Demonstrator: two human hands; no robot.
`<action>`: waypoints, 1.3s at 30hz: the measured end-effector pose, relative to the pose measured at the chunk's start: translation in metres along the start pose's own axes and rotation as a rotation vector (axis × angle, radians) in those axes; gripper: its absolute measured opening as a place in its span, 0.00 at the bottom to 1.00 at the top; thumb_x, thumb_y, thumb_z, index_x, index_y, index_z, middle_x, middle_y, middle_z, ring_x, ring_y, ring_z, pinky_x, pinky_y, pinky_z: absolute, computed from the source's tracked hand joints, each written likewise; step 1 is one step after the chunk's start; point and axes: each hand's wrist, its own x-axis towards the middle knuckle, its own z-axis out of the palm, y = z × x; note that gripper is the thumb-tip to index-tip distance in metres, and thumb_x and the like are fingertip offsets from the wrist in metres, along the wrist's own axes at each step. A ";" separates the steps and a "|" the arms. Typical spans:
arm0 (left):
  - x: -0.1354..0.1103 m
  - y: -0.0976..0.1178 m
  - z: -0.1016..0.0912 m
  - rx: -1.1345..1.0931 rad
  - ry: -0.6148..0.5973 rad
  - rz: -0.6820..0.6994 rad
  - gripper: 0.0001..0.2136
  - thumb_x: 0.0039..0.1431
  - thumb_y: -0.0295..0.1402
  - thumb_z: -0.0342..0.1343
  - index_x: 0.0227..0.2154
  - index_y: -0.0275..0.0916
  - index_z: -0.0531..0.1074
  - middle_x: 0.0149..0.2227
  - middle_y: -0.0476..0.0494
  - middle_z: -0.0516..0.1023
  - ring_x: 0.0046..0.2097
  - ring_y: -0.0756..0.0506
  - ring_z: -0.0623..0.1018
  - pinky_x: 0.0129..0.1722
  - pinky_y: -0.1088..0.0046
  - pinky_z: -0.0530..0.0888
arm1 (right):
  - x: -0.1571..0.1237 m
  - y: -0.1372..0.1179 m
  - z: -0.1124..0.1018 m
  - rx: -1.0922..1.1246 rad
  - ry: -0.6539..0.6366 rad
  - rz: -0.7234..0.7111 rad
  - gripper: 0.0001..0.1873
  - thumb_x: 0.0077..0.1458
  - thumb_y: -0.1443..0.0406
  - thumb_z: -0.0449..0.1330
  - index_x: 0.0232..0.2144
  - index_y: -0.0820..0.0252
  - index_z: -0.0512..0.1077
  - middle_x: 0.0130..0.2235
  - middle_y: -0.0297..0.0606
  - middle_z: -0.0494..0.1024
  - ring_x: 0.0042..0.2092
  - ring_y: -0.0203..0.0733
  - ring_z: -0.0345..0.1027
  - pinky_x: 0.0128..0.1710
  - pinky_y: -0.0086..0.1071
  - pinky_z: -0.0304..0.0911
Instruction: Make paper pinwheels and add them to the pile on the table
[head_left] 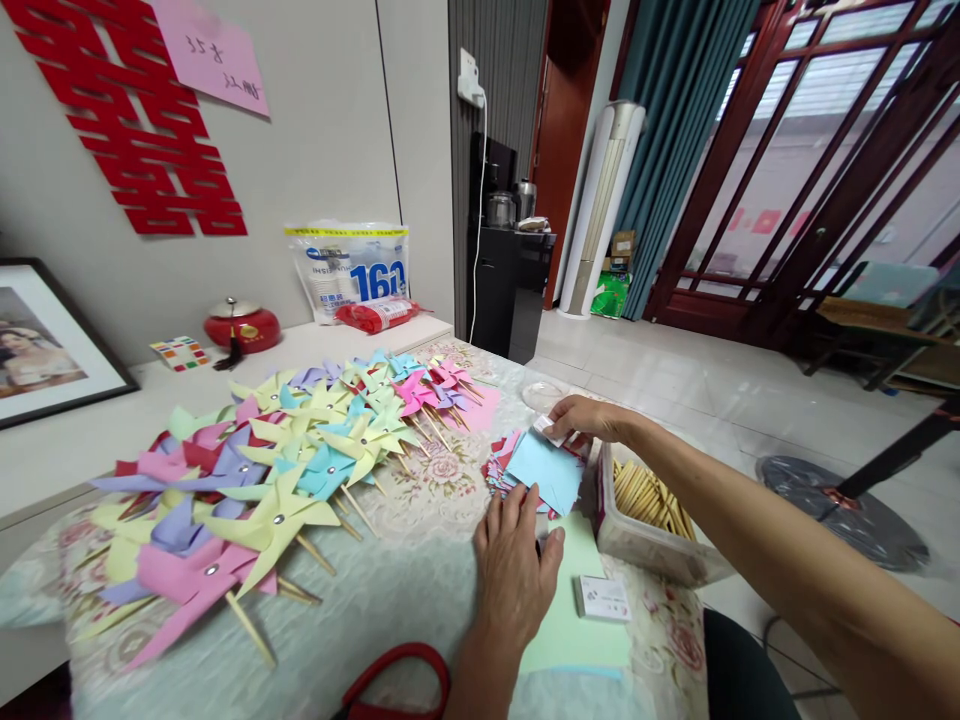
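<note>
My right hand [589, 418] is closed on a small white box [550, 430] at the far edge of a pile of cut paper squares [547, 475]. A light blue square tops the pile, with pink and red ones beneath. My left hand [514, 565] lies palm down on the near side of the pile, its fingers stretched out and the tips at the paper's edge. Something dark shows partly under it. Green paper sheets [577, 640] lie to its right, with another small white box [603, 598] on them. Red-handled scissors [401, 680] are partly in view beside my left wrist.
Many paper pinwheels [277, 470] on wooden sticks cover the table's left side. A plastic tub [652, 545] of short wooden sticks stands on the right. Behind are a red lidded pot [244, 328], a bag marked 160 [349, 270] and a framed photo [56, 340].
</note>
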 end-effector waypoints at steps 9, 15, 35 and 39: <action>0.007 -0.006 0.002 -0.252 0.062 -0.065 0.23 0.65 0.40 0.48 0.59 0.38 0.71 0.63 0.35 0.70 0.66 0.32 0.64 0.63 0.47 0.61 | -0.002 -0.001 -0.002 0.028 0.020 -0.018 0.16 0.39 0.63 0.75 0.24 0.63 0.71 0.24 0.33 0.73 0.27 0.34 0.67 0.23 0.26 0.64; 0.013 -0.012 0.000 -0.514 0.085 -0.125 0.26 0.63 0.42 0.47 0.58 0.29 0.71 0.62 0.28 0.69 0.64 0.36 0.67 0.65 0.55 0.62 | -0.010 -0.007 -0.007 0.114 -0.020 -0.002 0.14 0.42 0.66 0.73 0.25 0.63 0.71 0.25 0.34 0.75 0.28 0.37 0.70 0.27 0.30 0.69; 0.010 -0.021 0.004 -0.461 0.048 -0.104 0.27 0.61 0.41 0.52 0.60 0.31 0.68 0.63 0.29 0.67 0.65 0.37 0.66 0.66 0.55 0.62 | -0.008 -0.007 -0.005 0.196 0.017 0.052 0.12 0.46 0.68 0.72 0.27 0.63 0.70 0.26 0.36 0.78 0.29 0.38 0.73 0.29 0.28 0.67; 0.010 -0.016 0.002 -0.458 0.054 -0.120 0.28 0.59 0.39 0.52 0.60 0.29 0.68 0.63 0.27 0.67 0.65 0.36 0.66 0.65 0.53 0.62 | -0.009 -0.010 -0.002 0.192 -0.009 0.054 0.13 0.46 0.67 0.72 0.25 0.62 0.69 0.26 0.36 0.78 0.28 0.39 0.74 0.28 0.29 0.67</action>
